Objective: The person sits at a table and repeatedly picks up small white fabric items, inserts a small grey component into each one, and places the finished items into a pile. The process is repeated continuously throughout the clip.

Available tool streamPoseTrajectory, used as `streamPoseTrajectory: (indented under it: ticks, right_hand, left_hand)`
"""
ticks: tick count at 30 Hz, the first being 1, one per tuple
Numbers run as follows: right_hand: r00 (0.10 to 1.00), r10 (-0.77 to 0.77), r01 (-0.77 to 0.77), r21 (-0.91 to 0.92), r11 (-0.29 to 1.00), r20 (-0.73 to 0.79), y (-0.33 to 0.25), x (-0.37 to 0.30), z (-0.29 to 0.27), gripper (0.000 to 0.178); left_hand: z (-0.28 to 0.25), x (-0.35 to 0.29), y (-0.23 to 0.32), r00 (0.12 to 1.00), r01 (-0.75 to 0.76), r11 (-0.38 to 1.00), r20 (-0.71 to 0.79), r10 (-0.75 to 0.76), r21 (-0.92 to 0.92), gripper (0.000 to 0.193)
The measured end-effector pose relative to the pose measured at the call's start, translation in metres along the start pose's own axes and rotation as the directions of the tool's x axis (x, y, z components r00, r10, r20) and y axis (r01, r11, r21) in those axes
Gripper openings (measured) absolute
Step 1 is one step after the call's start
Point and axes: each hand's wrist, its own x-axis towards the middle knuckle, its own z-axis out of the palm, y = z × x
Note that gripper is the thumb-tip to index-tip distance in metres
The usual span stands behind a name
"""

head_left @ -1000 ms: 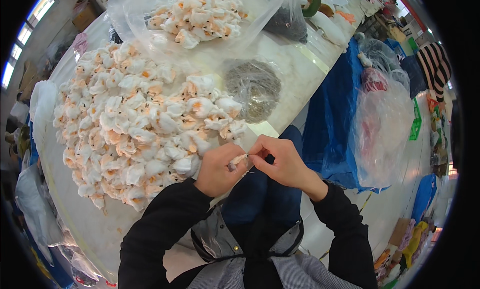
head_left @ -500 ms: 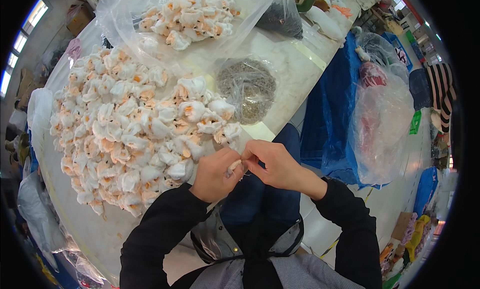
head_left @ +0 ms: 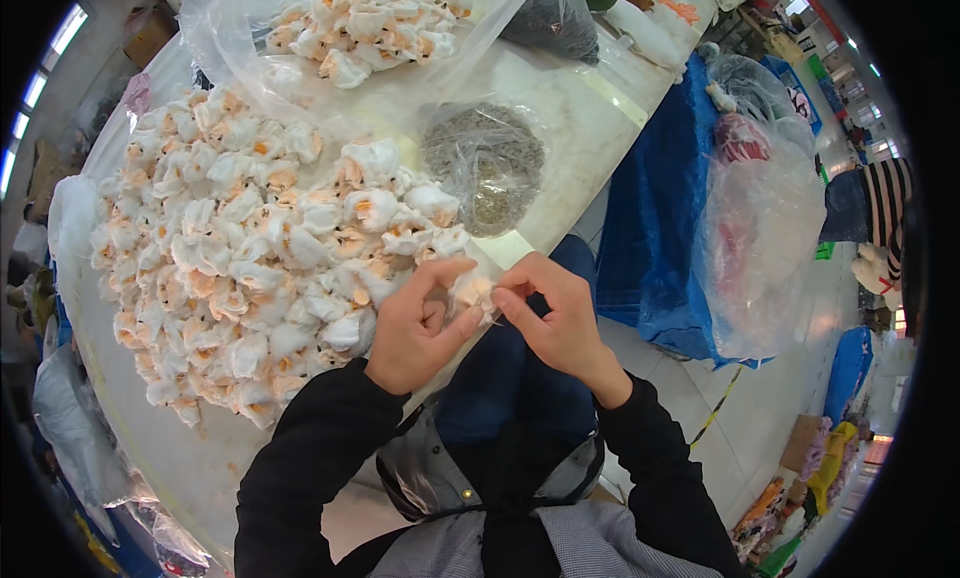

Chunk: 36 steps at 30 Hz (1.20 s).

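Observation:
Over the table's near edge, my left hand [head_left: 415, 323] holds a small white-and-peach plush piece [head_left: 470, 292] between thumb and curled index finger. My right hand [head_left: 555, 318] pinches at the right edge of that same piece, thumb against forefinger. What lies right between those fingertips is too small to make out. Just left of my hands spreads a large heap of similar fluffy plush pieces [head_left: 240, 248], white with peach patches and small dark spots.
Beyond the heap, a clear plastic bag [head_left: 255, 88] holds more plush pieces. A clear bag of grey-brown filling [head_left: 485, 168] lies on the pale table [head_left: 590, 128]. To the right stand a blue-lined container [head_left: 650, 218] and a plastic-wrapped bundle [head_left: 760, 248]. Further right is a person in stripes [head_left: 885, 198].
My left hand has opened up from a closed grip, so the plush piece shows more fully. Both hands have shifted slightly; the right hand's fingers still pinch at the piece.

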Motion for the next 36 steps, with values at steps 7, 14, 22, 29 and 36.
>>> streamPoseTrajectory:
  ticks: [7,14,22,29,36]
  right_hand:
    - [0.955,0.25,-0.144,0.493,0.858,-0.157,-0.007,-0.008,0.027,0.014]
    - [0.933,0.274,-0.133,0.484,0.865,-0.232,-0.013,-0.005,0.043,0.017]
    - [0.931,0.27,-0.193,0.295,0.936,-0.246,-0.008,-0.006,0.048,0.017]
    - [0.914,-0.283,0.135,-0.438,0.889,-0.292,-0.013,-0.004,0.034,0.019]
    - [0.903,-0.388,0.244,-0.523,0.817,-0.183,-0.015,-0.003,0.034,0.022]
  left_hand:
    - [0.004,0.001,0.008,0.999,-0.036,0.984,-0.045,0.028,-0.175,0.066]
    - [0.006,-0.002,0.007,0.997,-0.036,0.975,-0.071,0.02,-0.222,0.065]
    - [0.008,-0.003,0.004,0.99,-0.119,0.958,-0.107,0.093,-0.262,0.05]
    - [0.007,-0.002,0.003,0.989,-0.024,0.995,-0.145,0.01,-0.098,0.036]
    - [0.007,-0.003,0.0,0.982,-0.034,0.999,-0.189,0.026,-0.035,0.037]
